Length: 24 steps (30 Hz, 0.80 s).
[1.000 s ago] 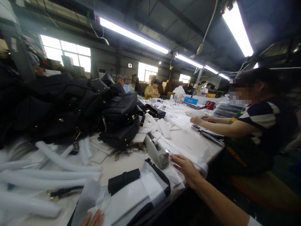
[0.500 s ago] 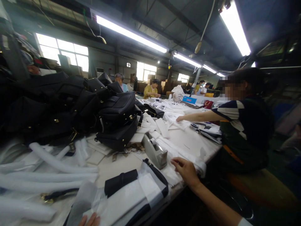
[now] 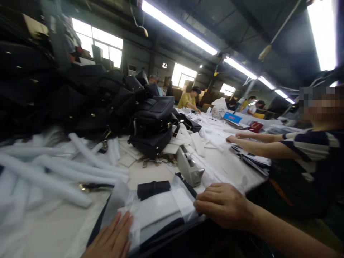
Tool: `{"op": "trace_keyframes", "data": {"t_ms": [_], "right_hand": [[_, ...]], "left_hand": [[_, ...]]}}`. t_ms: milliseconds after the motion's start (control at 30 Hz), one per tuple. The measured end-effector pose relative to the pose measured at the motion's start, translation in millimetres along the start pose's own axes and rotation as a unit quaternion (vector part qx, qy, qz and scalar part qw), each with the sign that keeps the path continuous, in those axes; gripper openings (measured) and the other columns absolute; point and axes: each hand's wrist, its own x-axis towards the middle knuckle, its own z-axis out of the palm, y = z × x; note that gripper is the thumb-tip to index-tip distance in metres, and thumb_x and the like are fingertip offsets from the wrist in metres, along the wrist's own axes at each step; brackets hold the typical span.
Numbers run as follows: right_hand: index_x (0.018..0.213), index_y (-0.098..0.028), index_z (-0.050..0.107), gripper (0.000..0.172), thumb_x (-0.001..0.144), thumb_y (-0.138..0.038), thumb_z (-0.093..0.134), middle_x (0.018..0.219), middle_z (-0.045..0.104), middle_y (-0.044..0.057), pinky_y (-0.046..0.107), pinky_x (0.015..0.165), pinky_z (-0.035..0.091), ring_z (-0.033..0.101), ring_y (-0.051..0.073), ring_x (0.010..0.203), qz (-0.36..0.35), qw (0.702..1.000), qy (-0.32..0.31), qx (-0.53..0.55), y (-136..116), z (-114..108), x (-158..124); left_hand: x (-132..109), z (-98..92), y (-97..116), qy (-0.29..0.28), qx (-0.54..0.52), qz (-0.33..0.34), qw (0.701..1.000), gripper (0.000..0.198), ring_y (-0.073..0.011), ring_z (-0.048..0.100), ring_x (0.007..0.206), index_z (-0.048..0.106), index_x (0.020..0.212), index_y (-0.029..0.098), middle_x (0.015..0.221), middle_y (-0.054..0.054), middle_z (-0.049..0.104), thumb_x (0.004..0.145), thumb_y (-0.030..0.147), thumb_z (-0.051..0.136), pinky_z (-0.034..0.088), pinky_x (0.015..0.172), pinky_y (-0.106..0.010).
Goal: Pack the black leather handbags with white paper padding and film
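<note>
A dark bag (image 3: 161, 234) lies at the front edge of the table, partly wrapped in thin white sheet, with a white pad (image 3: 154, 211) and a rolled black piece (image 3: 153, 189) on it. Flat on its left end rests my left hand (image 3: 114, 234), fingers stretched out. At the bag's right end, my right hand (image 3: 224, 204) has its fingers curled together against the wrapping; what they pinch is hidden. Just beyond that hand stands a grey tape dispenser (image 3: 189, 168).
Black bags (image 3: 153, 118) are piled at the back left. White foam tubes (image 3: 53, 179) cover the left side. A person's hands (image 3: 232, 138) work over the table at the right, beside flat dark pieces (image 3: 251, 159). Other people sit farther back.
My right hand has come down from beside the dispenser to the bag's right end, its fingers closing. My left hand shows more fully on the bag. The view has turned.
</note>
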Motion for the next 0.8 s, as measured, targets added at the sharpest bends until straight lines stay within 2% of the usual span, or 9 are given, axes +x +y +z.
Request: {"op": "trace_keyframes", "data": {"t_ms": [67, 133, 233, 367, 567, 700, 800], "right_hand": [[0.092, -0.019, 0.066, 0.014, 0.095, -0.023, 0.053, 0.077, 0.071, 0.002, 0.028, 0.058, 0.042, 0.063, 0.014, 0.065, -0.02, 0.997, -0.006, 0.068, -6.7, 10.1, 36.2], [0.089, -0.019, 0.066, 0.016, 0.095, -0.029, 0.054, 0.076, 0.07, 0.002, 0.026, 0.059, 0.042, 0.064, 0.013, 0.067, -0.039, 0.99, -0.034, 0.132, -10.5, 23.1, 71.6], [0.086, -0.021, 0.067, 0.016, 0.092, -0.034, 0.059, 0.074, 0.068, 0.0, 0.022, 0.057, 0.04, 0.064, 0.012, 0.067, -0.066, 0.976, -0.089, 0.187, -10.0, 45.1, 119.0], [0.084, -0.021, 0.07, 0.011, 0.084, -0.032, 0.068, 0.075, 0.07, -0.002, 0.02, 0.055, 0.037, 0.063, 0.011, 0.066, -0.086, 0.961, -0.186, 0.184, -1.9, 72.0, 168.2], [0.092, -0.026, 0.074, 0.016, 0.084, -0.039, 0.069, 0.083, 0.076, -0.002, 0.023, 0.055, 0.033, 0.065, 0.014, 0.072, -0.113, 0.932, -0.318, 0.129, 10.3, 100.5, 214.9], [0.089, -0.027, 0.077, 0.019, 0.086, -0.041, 0.065, 0.076, 0.075, -0.001, 0.025, 0.05, 0.026, 0.061, 0.014, 0.066, -0.164, 0.923, -0.341, 0.066, 4.9, 105.5, 231.1], [0.084, -0.024, 0.077, 0.021, 0.087, -0.041, 0.064, 0.073, 0.074, 0.001, 0.027, 0.047, 0.022, 0.058, 0.014, 0.061, -0.177, 0.917, -0.358, 0.014, -2.5, 103.2, 239.0]], "left_hand": [[13.3, -19.0, 7.3, -0.045, 0.021, -0.015, 0.999, 0.036, -0.0203, 0.067, 0.109, 0.063, 0.12, 0.015, 0.121, -0.005, 0.071, 0.092, 0.025, 0.042, 0.056, 0.082, -0.026], [21.6, -29.2, 12.5, -0.048, 0.04, -0.032, 0.998, 0.035, -0.0198, 0.068, 0.109, 0.064, 0.118, 0.015, 0.119, -0.004, 0.072, 0.092, 0.023, 0.041, 0.056, 0.083, -0.026], [22.2, -29.7, 15.0, -0.045, 0.049, -0.04, 0.997, 0.035, -0.0199, 0.068, 0.108, 0.065, 0.116, 0.016, 0.118, -0.003, 0.073, 0.092, 0.022, 0.04, 0.057, 0.082, -0.027], [14.4, -19.5, 14.6, -0.042, 0.034, -0.057, 0.997, 0.034, -0.0191, 0.068, 0.108, 0.064, 0.118, 0.017, 0.12, -0.001, 0.072, 0.094, 0.025, 0.042, 0.055, 0.083, -0.027], [8.0, -7.9, 14.7, -0.03, 0.035, -0.059, 0.997, 0.032, -0.0178, 0.069, 0.104, 0.064, 0.117, 0.018, 0.117, 0.001, 0.073, 0.095, 0.032, 0.044, 0.055, 0.079, -0.027], [6.1, -2.7, 14.9, -0.016, 0.03, -0.066, 0.997, 0.031, -0.0155, 0.071, 0.1, 0.066, 0.114, 0.019, 0.113, 0.002, 0.075, 0.096, 0.032, 0.043, 0.054, 0.076, -0.026], [6.1, -0.5, 14.4, -0.009, 0.028, -0.072, 0.997, 0.031, -0.0155, 0.071, 0.097, 0.067, 0.111, 0.02, 0.109, -0.001, 0.076, 0.097, 0.031, 0.041, 0.054, 0.075, -0.025]]}}
